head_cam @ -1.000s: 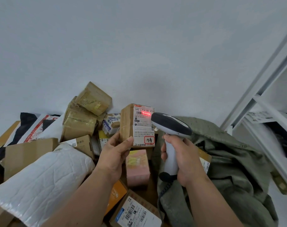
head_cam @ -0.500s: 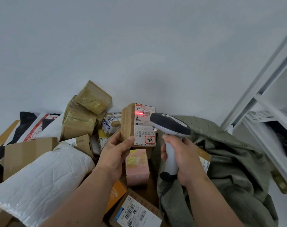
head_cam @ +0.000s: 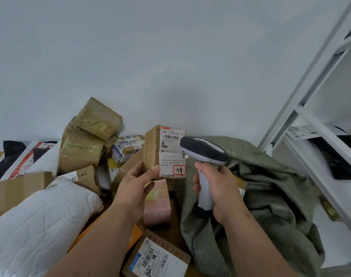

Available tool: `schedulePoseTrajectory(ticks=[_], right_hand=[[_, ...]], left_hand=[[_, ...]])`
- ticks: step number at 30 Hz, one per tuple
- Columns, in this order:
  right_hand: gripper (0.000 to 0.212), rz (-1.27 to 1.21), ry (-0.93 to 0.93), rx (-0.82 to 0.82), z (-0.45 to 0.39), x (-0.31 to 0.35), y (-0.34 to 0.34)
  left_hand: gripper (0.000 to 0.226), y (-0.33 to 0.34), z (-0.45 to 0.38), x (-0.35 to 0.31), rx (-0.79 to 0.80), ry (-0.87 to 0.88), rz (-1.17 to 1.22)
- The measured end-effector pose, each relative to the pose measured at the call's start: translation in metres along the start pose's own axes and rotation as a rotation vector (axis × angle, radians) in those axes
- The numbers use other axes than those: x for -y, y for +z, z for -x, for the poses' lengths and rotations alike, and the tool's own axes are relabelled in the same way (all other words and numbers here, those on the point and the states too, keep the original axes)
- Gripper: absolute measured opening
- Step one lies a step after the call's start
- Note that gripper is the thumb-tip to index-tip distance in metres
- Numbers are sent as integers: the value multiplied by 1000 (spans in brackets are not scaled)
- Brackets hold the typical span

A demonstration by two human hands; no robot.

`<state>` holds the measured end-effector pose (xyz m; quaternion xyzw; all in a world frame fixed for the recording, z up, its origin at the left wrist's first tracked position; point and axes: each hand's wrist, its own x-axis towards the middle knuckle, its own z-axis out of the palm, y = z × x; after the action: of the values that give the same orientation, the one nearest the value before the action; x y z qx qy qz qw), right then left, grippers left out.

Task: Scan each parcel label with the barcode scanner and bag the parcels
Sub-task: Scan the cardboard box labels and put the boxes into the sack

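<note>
Where the pile begins at far left, we note a white padded mailer (head_cam: 40,222) lying over a flat cardboard box (head_cam: 16,188), with taped brown boxes (head_cam: 84,144) stacked against the wall behind it. Moving right, our left hand (head_cam: 135,186) holds the small brown parcel (head_cam: 163,151) upright above the heap; the thumb presses its near face and the fingers curl round the far side, out of sight. The parcel's white label (head_cam: 172,150) faces us and to the right. Below the parcel a pink box (head_cam: 157,202) rests among the others, and a labelled carton (head_cam: 156,256) lies at the bottom edge. Right of the parcel, our right hand (head_cam: 216,192) grips the barcode scanner (head_cam: 203,149) by its handle, fingers wrapped tight together around it. The scanner head sits just beside the label's right edge, overlapping it in view. Further right, the green woven sack (head_cam: 270,196) lies crumpled on the floor. At far right stands a white shelf frame (head_cam: 318,128).
</note>
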<state>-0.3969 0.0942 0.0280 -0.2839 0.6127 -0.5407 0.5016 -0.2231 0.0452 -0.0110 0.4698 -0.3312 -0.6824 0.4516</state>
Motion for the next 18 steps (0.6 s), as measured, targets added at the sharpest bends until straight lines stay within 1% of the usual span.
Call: schedulePoseTrajectory(ticks=[4, 7, 10, 13, 16, 18], right_hand=[[15, -12, 1, -118, -7, -5, -15], [25, -34, 22, -204, -12, -10, -32], [32, -92, 54, -283, -17, -15, -52], [28, -188, 77, -339, -22, -21, -75], [25, -264, 80, -396, -26, -25, -99], [24, -277, 88, -451, -27, -28, -117]], left_hand=[[56, 14, -4, 7, 4, -42, -14], [64, 31, -8, 12, 15, -109, -11], [59, 52, -12, 18, 48, -188, -61], [68, 79, -16, 30, 113, -247, -222], [57, 109, -18, 40, 204, -232, -420], [56, 130, -20, 49, 256, -222, -514]])
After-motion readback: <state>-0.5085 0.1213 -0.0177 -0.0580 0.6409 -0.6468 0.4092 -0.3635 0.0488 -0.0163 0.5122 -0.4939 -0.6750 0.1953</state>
